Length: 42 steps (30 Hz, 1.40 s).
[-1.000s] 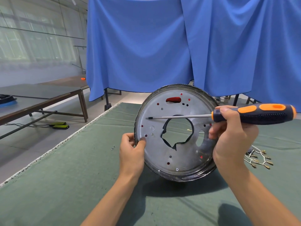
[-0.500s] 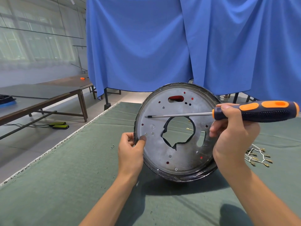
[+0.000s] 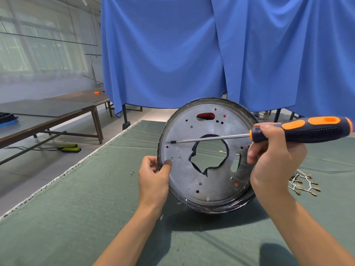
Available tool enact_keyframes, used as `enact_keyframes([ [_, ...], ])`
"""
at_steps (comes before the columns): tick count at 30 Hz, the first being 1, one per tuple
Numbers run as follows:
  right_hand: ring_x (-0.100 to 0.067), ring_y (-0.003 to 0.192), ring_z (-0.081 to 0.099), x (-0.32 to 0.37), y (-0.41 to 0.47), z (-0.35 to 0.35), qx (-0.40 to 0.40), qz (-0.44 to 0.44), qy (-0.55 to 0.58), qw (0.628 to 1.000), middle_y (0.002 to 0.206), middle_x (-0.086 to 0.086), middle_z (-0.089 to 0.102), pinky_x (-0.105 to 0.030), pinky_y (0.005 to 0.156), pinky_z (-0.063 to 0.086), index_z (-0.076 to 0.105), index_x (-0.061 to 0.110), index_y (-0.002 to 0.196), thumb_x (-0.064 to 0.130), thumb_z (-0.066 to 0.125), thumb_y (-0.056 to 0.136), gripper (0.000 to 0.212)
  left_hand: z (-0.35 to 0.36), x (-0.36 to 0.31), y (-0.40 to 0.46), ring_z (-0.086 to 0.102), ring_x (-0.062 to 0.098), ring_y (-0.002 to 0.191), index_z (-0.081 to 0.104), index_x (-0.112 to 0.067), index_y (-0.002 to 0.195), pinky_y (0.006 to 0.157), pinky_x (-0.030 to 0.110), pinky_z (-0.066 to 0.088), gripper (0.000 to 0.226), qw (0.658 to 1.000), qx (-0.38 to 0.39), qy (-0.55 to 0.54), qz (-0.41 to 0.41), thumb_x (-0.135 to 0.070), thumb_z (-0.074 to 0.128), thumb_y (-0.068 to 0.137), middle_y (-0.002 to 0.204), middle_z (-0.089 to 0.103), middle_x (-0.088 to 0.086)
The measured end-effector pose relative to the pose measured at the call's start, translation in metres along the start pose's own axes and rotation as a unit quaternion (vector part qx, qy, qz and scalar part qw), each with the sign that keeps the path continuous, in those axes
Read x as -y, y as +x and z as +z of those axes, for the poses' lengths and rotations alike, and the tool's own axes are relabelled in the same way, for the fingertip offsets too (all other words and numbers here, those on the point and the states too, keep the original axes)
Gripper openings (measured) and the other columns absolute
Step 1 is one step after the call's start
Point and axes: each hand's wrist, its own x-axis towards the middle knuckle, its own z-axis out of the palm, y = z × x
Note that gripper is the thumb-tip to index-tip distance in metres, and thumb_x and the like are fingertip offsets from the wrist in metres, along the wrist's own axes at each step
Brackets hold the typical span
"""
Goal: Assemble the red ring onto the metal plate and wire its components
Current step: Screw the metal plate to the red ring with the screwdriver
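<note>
While the left hand (image 3: 153, 176) is pinching the metal plate (image 3: 207, 156) upright on the counter (image 3: 76, 208), right fingers (image 3: 269, 148) are clenching the screwdriver (image 3: 299, 129) beside it; its tip may be slipping off, tilting the plate.

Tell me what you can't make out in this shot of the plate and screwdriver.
All head view:
- Red ring: only glimpsed through holes in the metal plate; the plate hides the rest.
- Screwdriver handle end: cut off by the right edge.
- Right hand covers the plate's right rim.
- Wires: terminals too small to count.
- Left hand fingertips: behind the rim.
</note>
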Motion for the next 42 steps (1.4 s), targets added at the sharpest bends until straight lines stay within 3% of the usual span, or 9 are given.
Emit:
enact_keyframes([
  [4, -0.014, 0.027, 0.037, -0.001, -0.002, 0.000, 0.008, -0.002, -0.007, 1.000, 0.042, 0.004, 0.053, -0.014, 0.037, 0.028, 0.062, 0.021, 0.052, 0.025, 0.060, 0.069, 0.018, 0.000, 0.000, -0.001, 0.053, 0.024, 0.072, 0.051, -0.010, 0.083, 0.067, 0.042, 0.046, 0.016, 1.000, -0.020, 0.014, 0.020, -0.013, 0.066, 0.087, 0.083, 0.061, 0.022],
  [7, -0.014, 0.028, 0.038, -0.002, -0.005, 0.000, 0.019, -0.008, -0.018, 1.000, 0.041, 0.002, 0.051, -0.014, 0.038, 0.030, 0.062, 0.020, 0.054, 0.027, 0.060, 0.070, 0.017, 0.000, 0.001, 0.000, 0.053, 0.022, 0.074, 0.049, -0.014, 0.079, 0.071, 0.042, 0.047, 0.019, 0.998, -0.041, 0.027, 0.038, -0.012, 0.067, 0.086, 0.081, 0.060, 0.014],
  [13, -0.013, 0.027, 0.037, -0.002, -0.013, 0.002, 0.051, -0.028, -0.034, 0.998, 0.038, 0.000, 0.048, -0.012, 0.037, 0.029, 0.060, 0.013, 0.059, 0.016, 0.060, 0.078, 0.019, -0.003, 0.002, 0.003, 0.053, 0.023, 0.074, 0.049, -0.013, 0.079, 0.073, 0.047, 0.048, 0.020, 0.997, -0.065, 0.033, 0.034, -0.011, 0.068, 0.084, 0.083, 0.060, 0.016],
  [19, -0.010, 0.028, 0.040, -0.001, -0.016, 0.004, 0.062, -0.038, -0.021, 0.997, 0.044, 0.005, 0.053, -0.012, 0.037, 0.030, 0.059, 0.007, 0.065, 0.008, 0.057, 0.080, 0.016, -0.001, 0.002, 0.002, 0.052, 0.021, 0.072, 0.048, -0.015, 0.078, 0.069, 0.042, 0.048, 0.022, 0.996, -0.066, 0.032, 0.043, -0.009, 0.068, 0.084, 0.080, 0.059, 0.014],
  [27, -0.010, 0.028, 0.041, 0.002, -0.017, 0.006, 0.067, -0.047, -0.004, 0.997, 0.045, 0.007, 0.055, -0.012, 0.036, 0.031, 0.059, 0.009, 0.064, 0.023, 0.059, 0.075, 0.017, 0.000, 0.000, 0.001, 0.051, 0.021, 0.070, 0.047, -0.015, 0.077, 0.070, 0.048, 0.049, 0.022, 0.995, -0.073, 0.039, 0.051, -0.010, 0.068, 0.084, 0.080, 0.058, 0.015],
  [39, -0.011, 0.028, 0.041, 0.003, -0.017, 0.004, 0.058, -0.051, -0.011, 0.997, 0.042, 0.004, 0.053, -0.011, 0.037, 0.031, 0.059, 0.010, 0.063, 0.011, 0.059, 0.079, 0.016, 0.001, -0.002, -0.003, 0.045, 0.019, 0.067, 0.044, -0.012, 0.076, 0.065, 0.041, 0.043, 0.025, 0.994, -0.073, 0.054, 0.068, -0.011, 0.067, 0.085, 0.073, 0.050, 0.005],
  [42, -0.011, 0.028, 0.041, 0.004, -0.017, 0.004, 0.062, -0.052, -0.004, 0.997, 0.042, 0.004, 0.053, -0.011, 0.037, 0.031, 0.059, 0.012, 0.063, 0.017, 0.060, 0.077, 0.015, 0.001, -0.002, -0.004, 0.045, 0.019, 0.067, 0.044, -0.012, 0.077, 0.066, 0.043, 0.044, 0.025, 0.993, -0.073, 0.055, 0.070, -0.011, 0.067, 0.085, 0.073, 0.050, 0.006],
])
